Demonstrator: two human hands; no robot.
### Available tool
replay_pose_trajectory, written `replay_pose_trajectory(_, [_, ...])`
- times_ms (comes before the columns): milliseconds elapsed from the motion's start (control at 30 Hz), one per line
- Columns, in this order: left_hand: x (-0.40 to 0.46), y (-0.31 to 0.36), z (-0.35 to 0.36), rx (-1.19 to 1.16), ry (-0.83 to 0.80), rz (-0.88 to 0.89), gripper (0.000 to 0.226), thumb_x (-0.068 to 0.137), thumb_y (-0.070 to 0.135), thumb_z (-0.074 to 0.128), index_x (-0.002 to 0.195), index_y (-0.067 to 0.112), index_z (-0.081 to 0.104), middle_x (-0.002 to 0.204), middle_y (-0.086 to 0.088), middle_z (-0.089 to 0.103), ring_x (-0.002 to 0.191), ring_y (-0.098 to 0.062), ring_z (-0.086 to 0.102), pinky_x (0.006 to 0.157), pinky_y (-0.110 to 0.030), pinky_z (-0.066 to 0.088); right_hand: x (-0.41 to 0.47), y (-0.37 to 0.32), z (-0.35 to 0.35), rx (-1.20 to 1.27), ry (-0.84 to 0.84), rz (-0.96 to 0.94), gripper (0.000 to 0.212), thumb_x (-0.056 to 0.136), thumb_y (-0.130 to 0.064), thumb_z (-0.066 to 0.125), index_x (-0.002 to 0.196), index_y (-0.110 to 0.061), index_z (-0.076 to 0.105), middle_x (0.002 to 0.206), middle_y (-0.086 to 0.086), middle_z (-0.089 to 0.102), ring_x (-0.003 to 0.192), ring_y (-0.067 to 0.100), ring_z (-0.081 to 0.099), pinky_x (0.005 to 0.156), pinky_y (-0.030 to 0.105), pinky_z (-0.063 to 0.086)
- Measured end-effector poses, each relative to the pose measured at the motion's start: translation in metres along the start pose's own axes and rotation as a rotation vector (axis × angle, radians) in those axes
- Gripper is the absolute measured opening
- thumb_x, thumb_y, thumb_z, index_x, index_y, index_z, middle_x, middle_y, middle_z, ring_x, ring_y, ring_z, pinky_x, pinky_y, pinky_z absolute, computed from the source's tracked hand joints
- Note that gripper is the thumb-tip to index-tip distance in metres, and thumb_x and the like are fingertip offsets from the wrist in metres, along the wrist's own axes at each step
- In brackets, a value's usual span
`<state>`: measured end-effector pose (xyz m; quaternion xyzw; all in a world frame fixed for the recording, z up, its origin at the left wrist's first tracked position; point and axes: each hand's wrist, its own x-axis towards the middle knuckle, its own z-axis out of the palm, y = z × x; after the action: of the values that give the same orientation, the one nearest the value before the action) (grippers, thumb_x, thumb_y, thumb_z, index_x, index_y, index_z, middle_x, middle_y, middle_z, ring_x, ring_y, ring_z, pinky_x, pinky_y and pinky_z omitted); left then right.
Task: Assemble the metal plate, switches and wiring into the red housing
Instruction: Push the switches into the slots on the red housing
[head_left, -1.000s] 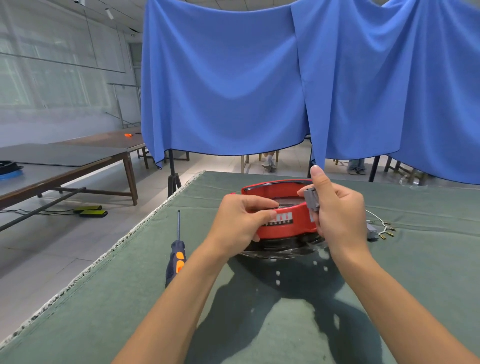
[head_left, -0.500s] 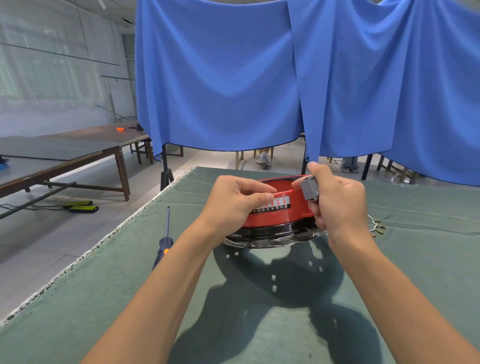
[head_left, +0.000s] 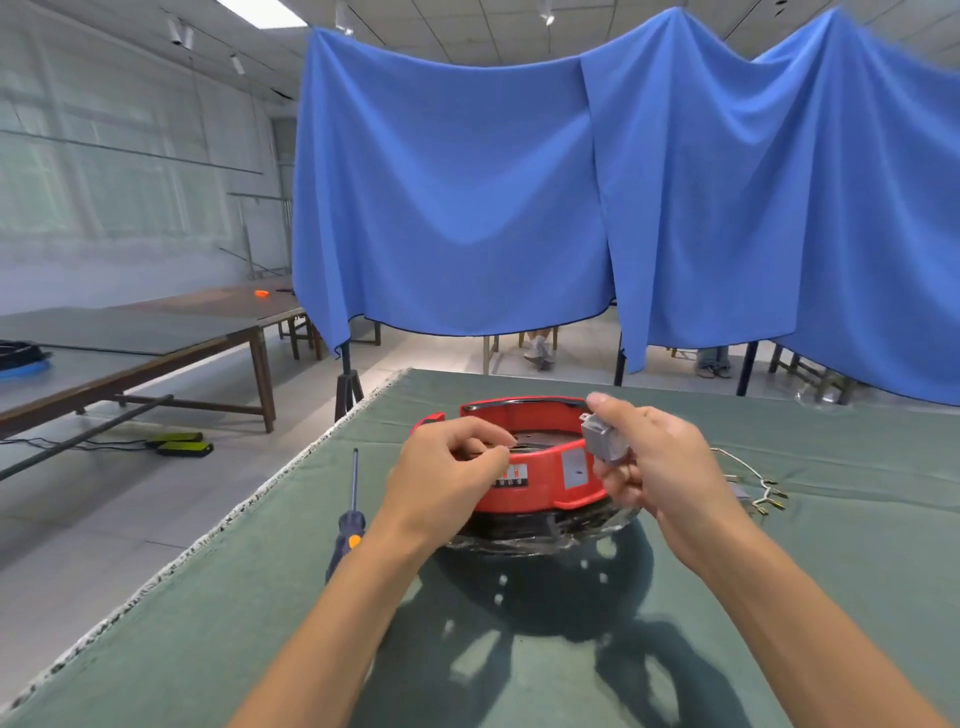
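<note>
Green cloth (head_left: 779, 597) covers my table. From the left: one screwdriver (head_left: 349, 525) lies flat, then my left hand (head_left: 447, 480) curls over the near rim of the one red housing (head_left: 540, 480), pinching something too small to tell. My right hand (head_left: 649, 462) grips one grey switch (head_left: 602, 441) above the rim. I should line it up straight and push gently. One bunch of wires (head_left: 753, 483) waits on the right.

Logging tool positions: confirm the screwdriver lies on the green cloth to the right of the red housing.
Wrong side. The head view shows the screwdriver lying on the green cloth to the left of the red housing, beside the left forearm.
</note>
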<state>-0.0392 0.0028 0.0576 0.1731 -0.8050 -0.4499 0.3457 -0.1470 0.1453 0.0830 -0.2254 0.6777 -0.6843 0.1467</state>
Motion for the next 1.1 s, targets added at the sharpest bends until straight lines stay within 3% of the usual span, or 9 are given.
replay_pose_trajectory(167, [-0.003,-0.013,0.007,0.139,-0.016,0.014,0.011,0.084,0.034,0.066,0.076,0.032,0.073,0.073,0.009,0.069,0.079,-0.014,0.065,0.079,-0.047,0.053,-0.003,0.004,0.001,-0.247,-0.246,0.158,0.025,0.095,-0.032,0.056,0.086,-0.009,0.053,0.060,0.013,0.068,0.040,0.015,0.055,0.040,0.023,0.042])
replay_pose_trajectory(333, [-0.004,-0.023,0.010,0.334,-0.013,0.059,0.012,0.089,0.029,0.061,0.081,0.031,0.071,0.077,0.017,0.064,0.086,-0.012,0.059,0.077,-0.038,0.050,-0.005,0.009,-0.006,-0.407,-0.375,0.250,0.024,0.096,-0.027,0.055,0.084,-0.006,0.057,0.064,0.015,0.069,0.045,0.018,0.061,0.041,0.023,0.049])
replay_pose_trajectory(433, [-0.008,-0.019,0.013,0.572,0.148,0.198,0.011,0.087,0.028,0.063,0.086,0.030,0.074,0.079,0.021,0.060,0.094,-0.008,0.048,0.069,-0.029,0.038,-0.006,0.017,-0.003,-0.432,-0.405,0.301,0.024,0.099,-0.025,0.050,0.086,-0.005,0.054,0.071,0.019,0.066,0.045,0.019,0.063,0.042,0.025,0.051])
replay_pose_trajectory(500, [-0.011,-0.014,0.019,0.564,0.180,0.330,0.009,0.084,0.021,0.066,0.085,0.024,0.075,0.083,0.015,0.066,0.097,-0.012,0.048,0.077,-0.031,0.040,-0.004,0.021,-0.001,-0.418,-0.385,0.321,0.024,0.100,-0.025,0.047,0.090,-0.004,0.051,0.075,0.021,0.063,0.046,0.021,0.064,0.044,0.028,0.054])
replay_pose_trajectory(600, [-0.017,-0.009,0.035,0.515,0.033,0.378,0.023,0.080,0.016,0.060,0.099,0.019,0.071,0.100,0.008,0.068,0.105,-0.013,0.049,0.092,-0.027,0.036,0.000,0.023,-0.001,-0.354,-0.304,0.312,0.024,0.100,-0.026,0.047,0.093,-0.004,0.052,0.078,0.022,0.063,0.046,0.022,0.065,0.044,0.029,0.056])
replay_pose_trajectory(767, [-0.027,-0.017,0.054,0.587,-0.110,0.374,0.042,0.082,0.040,0.056,0.123,0.031,0.053,0.121,0.015,0.059,0.114,-0.007,0.047,0.098,-0.024,0.026,0.001,0.032,0.007,-0.484,-0.192,0.262,0.032,0.098,-0.025,0.039,0.082,-0.002,0.054,0.057,0.020,0.065,0.046,0.030,0.064,0.042,0.031,0.054])
replay_pose_trajectory(867, [-0.025,-0.018,0.053,0.568,-0.106,0.361,0.044,0.082,0.046,0.058,0.124,0.035,0.053,0.121,0.018,0.059,0.112,-0.004,0.047,0.098,-0.025,0.027,-0.002,0.042,0.013,-0.567,-0.098,0.129,0.029,0.100,-0.029,0.031,0.094,-0.005,0.046,0.056,0.017,0.065,0.041,0.027,0.063,0.038,0.027,0.050])
replay_pose_trajectory(1000, [-0.024,-0.019,0.053,0.526,-0.107,0.354,0.041,0.080,0.043,0.059,0.121,0.035,0.055,0.115,0.018,0.062,0.108,-0.006,0.049,0.096,-0.027,0.029,-0.005,0.055,0.018,-0.691,0.008,-0.013,0.040,0.098,-0.044,0.030,0.106,-0.008,0.046,0.091,0.020,0.067,0.079,0.037,0.067,0.073,0.046,0.056])
replay_pose_trajectory(1100, [-0.022,-0.021,0.052,0.490,-0.108,0.329,0.039,0.079,0.041,0.063,0.117,0.031,0.058,0.108,0.016,0.063,0.102,-0.006,0.051,0.095,-0.028,0.030,-0.005,0.049,0.014,-0.747,-0.023,0.011,0.052,0.092,-0.060,0.031,0.100,-0.013,0.054,0.086,0.015,0.069,0.078,0.036,0.069,0.078,0.048,0.055])
